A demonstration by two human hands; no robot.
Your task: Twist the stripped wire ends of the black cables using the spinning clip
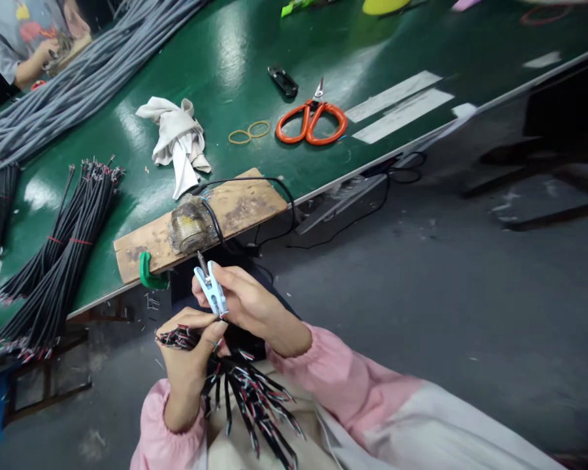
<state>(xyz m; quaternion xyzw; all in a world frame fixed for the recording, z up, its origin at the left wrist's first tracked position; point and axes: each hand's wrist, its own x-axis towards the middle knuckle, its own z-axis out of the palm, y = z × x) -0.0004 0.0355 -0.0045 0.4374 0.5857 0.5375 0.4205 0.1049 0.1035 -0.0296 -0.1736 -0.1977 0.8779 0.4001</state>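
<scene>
Just off the table edge, my right hand [245,297] pinches a light blue clothes peg [210,289] between thumb and fingers. The peg's lower end meets a thin wire end at my left fingertips. My left hand [189,352] is closed around a bunch of thin black cables [179,337] whose red and white wire ends stick out. More black cables [255,398] fan out over my lap, below both hands. Behind the peg, a dark metal tip [202,262] points out from a taped lump [191,225] on a wooden board [245,199].
A green clamp [149,273] grips the board's edge. On the green table [230,72] lie a white cloth [176,140], rubber bands [249,132], orange-handled scissors [311,123], black cable bundles [73,241] and long grey cables [102,72]. Another person's hand [46,52] works at top left.
</scene>
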